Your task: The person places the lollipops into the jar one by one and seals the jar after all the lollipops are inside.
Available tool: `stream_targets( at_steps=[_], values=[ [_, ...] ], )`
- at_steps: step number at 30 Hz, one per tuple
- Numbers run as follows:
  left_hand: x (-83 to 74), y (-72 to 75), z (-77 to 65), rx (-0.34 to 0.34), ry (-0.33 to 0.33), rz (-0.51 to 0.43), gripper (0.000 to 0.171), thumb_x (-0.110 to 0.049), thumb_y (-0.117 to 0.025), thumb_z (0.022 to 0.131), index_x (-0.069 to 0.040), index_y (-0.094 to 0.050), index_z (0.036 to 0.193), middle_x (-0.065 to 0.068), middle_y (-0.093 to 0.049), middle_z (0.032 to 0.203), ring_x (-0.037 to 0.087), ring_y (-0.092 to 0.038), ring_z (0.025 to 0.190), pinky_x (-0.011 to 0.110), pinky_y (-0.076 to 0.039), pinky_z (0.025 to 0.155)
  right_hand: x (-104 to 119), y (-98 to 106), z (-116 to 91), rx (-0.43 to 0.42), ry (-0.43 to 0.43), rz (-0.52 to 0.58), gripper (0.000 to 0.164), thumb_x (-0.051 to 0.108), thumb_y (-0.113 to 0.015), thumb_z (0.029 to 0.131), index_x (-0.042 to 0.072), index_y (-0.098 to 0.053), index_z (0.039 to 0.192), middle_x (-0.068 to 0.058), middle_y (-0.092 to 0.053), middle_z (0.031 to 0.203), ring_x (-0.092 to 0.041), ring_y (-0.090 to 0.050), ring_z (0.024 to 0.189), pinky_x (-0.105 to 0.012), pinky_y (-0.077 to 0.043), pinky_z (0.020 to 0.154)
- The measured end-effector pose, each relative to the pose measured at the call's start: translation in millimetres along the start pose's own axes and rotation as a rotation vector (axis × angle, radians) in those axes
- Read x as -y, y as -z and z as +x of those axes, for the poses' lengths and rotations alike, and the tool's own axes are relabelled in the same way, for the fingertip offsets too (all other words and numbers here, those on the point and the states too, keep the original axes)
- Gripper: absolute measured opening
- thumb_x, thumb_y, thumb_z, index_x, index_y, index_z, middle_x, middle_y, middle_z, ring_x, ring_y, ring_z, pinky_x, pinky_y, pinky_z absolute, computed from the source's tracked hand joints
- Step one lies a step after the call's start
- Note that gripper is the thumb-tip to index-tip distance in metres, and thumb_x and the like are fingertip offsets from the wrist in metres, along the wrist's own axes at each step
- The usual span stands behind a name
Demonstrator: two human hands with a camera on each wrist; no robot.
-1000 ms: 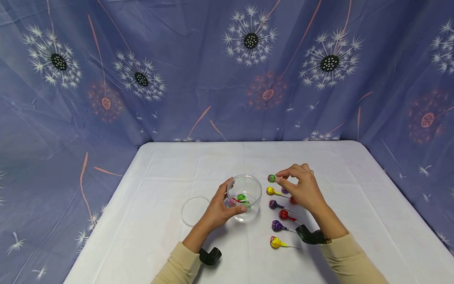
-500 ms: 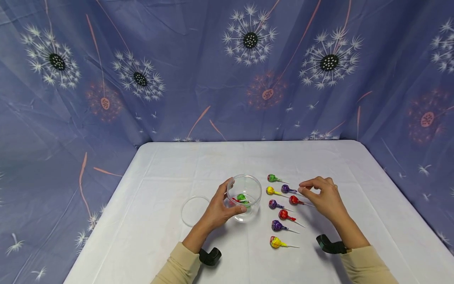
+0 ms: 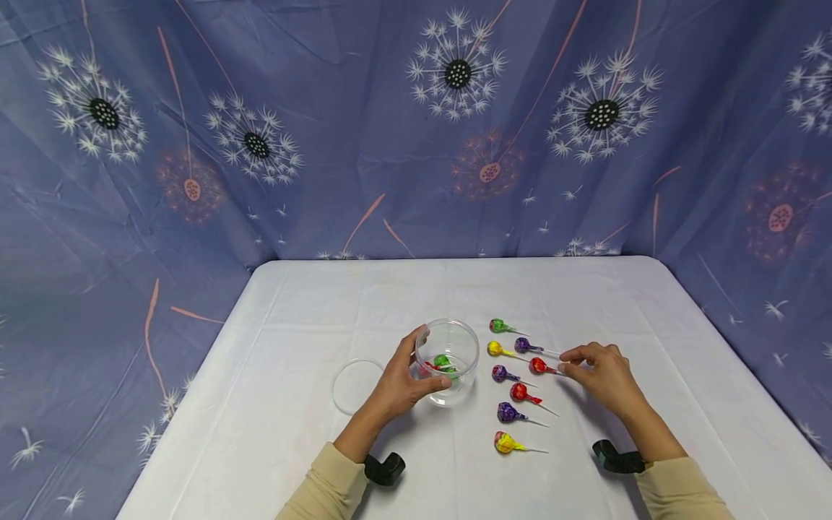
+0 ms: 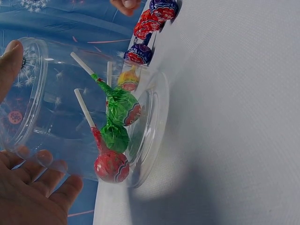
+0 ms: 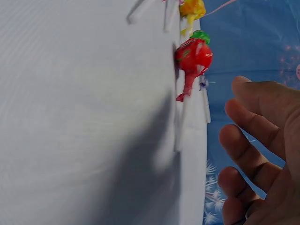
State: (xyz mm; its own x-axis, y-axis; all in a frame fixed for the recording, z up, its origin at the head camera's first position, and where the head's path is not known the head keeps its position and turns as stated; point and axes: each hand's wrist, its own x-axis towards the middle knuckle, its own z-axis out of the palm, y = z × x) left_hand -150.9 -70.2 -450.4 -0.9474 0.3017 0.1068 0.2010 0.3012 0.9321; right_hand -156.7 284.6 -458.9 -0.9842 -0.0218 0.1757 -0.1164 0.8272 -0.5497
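Note:
My left hand (image 3: 404, 379) grips a clear plastic jar (image 3: 464, 390), thumb on one side and fingers round the other. Inside the jar, the left wrist view shows two green lollipops (image 4: 123, 107) and a red lollipop (image 4: 111, 165), with white sticks up. My right hand (image 3: 604, 379) is over the table at the stick ends of a red lollipop (image 3: 539, 366) and a purple lollipop (image 3: 525, 345). In the right wrist view its fingers are loosely bent, with a gap between the fingertips (image 5: 241, 82) and the lollipop sticks.
More lollipops lie in a rough column right of the jar, from a green lollipop (image 3: 498, 326) at the back to a yellow lollipop (image 3: 504, 443) in front. A clear ring-shaped lid (image 3: 334, 393) lies left of the jar on the white-covered table (image 3: 312, 310).
The right hand has let go of the green lollipop at the top of the column and moved right and toward the front. The left hand and jar stay in place.

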Motion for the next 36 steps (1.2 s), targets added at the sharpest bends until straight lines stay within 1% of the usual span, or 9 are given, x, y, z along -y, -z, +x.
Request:
stream_targets(
  at_steps=[5, 10, 13, 20, 25, 27, 32, 36],
  values=[
    [0.3, 0.5, 0.1, 0.006, 0.0, -0.002, 0.092, -0.034, -0.08, 0.073, -0.022, -0.026, 0.147, 0.008, -0.035, 0.149, 0.035, -0.037, 0.136, 0.05, -0.033, 0.111, -7.0, -4.3, -0.6, 0.056, -0.035, -0.011, 0.017, 0.019, -0.071, 0.081, 0.01, -0.073, 0.095, -0.009, -0.065, 0.09, -0.024, -0.043, 0.088, -0.036, -0.024, 0.074],
    [-1.1, 0.8, 0.3, 0.013, 0.008, -0.001, 0.093, -0.036, -0.08, 0.072, -0.023, -0.026, 0.147, 0.007, -0.035, 0.149, 0.032, -0.036, 0.137, 0.048, -0.032, 0.113, -11.7, -8.4, -2.7, 0.076, -0.065, -0.013, 0.015, 0.017, -0.07, 0.081, 0.01, -0.073, 0.094, -0.011, -0.065, 0.091, -0.026, -0.044, 0.088, -0.037, -0.025, 0.074],
    [-0.8, 0.6, 0.8, 0.014, 0.007, 0.006, 0.093, -0.037, -0.08, 0.072, -0.023, -0.026, 0.147, 0.007, -0.035, 0.149, 0.032, -0.036, 0.137, 0.048, -0.032, 0.113, -13.6, -9.8, -3.4, 0.078, -0.066, -0.013, 0.014, 0.016, -0.07, 0.08, 0.01, -0.073, 0.092, -0.011, -0.065, 0.091, -0.026, -0.044, 0.089, -0.037, -0.025, 0.074],
    [0.5, 0.5, 0.9, 0.008, 0.006, 0.009, 0.093, -0.035, -0.08, 0.073, -0.023, -0.026, 0.147, 0.005, -0.036, 0.149, 0.031, -0.036, 0.137, 0.048, -0.032, 0.113, -17.9, -13.0, -4.1, 0.071, -0.039, -0.011, 0.011, 0.014, -0.072, 0.079, 0.01, -0.074, 0.089, -0.01, -0.065, 0.088, -0.027, -0.046, 0.087, -0.039, -0.025, 0.073],
    [1.0, 0.4, 1.0, 0.005, 0.009, 0.014, 0.093, -0.034, -0.08, 0.073, -0.023, -0.026, 0.147, 0.003, -0.036, 0.149, 0.024, -0.036, 0.137, 0.045, -0.032, 0.113, -19.2, -14.7, -4.1, 0.06, -0.032, -0.014, 0.01, 0.012, -0.072, 0.078, 0.01, -0.074, 0.088, -0.009, -0.064, 0.086, -0.026, -0.045, 0.085, -0.039, -0.026, 0.072],
    [1.5, 0.2, 1.2, 0.005, 0.009, 0.016, 0.092, -0.035, -0.08, 0.073, -0.023, -0.026, 0.147, 0.003, -0.036, 0.149, 0.024, -0.036, 0.137, 0.045, -0.032, 0.113, -19.2, -15.3, -4.1, 0.057, -0.032, -0.015, 0.01, 0.012, -0.072, 0.078, 0.01, -0.074, 0.087, -0.009, -0.064, 0.085, -0.026, -0.045, 0.085, -0.038, -0.026, 0.072],
    [1.5, -0.2, 1.1, 0.006, 0.015, 0.012, 0.092, -0.036, -0.08, 0.073, -0.024, -0.026, 0.147, 0.003, -0.034, 0.15, 0.028, -0.035, 0.138, 0.047, -0.032, 0.113, -18.8, -16.7, -4.6, 0.054, -0.046, -0.011, 0.008, 0.011, -0.072, 0.078, 0.011, -0.074, 0.086, -0.008, -0.063, 0.084, -0.025, -0.044, 0.085, -0.038, -0.025, 0.072],
    [0.6, -0.1, 0.5, 0.003, 0.019, 0.014, 0.092, -0.036, -0.08, 0.073, -0.025, -0.027, 0.147, 0.003, -0.034, 0.15, 0.027, -0.035, 0.138, 0.047, -0.032, 0.113, -18.9, -17.8, -4.2, 0.045, -0.047, -0.009, 0.007, 0.01, -0.072, 0.078, 0.011, -0.074, 0.085, -0.008, -0.062, 0.084, -0.025, -0.044, 0.085, -0.038, -0.025, 0.072]
  ],
)
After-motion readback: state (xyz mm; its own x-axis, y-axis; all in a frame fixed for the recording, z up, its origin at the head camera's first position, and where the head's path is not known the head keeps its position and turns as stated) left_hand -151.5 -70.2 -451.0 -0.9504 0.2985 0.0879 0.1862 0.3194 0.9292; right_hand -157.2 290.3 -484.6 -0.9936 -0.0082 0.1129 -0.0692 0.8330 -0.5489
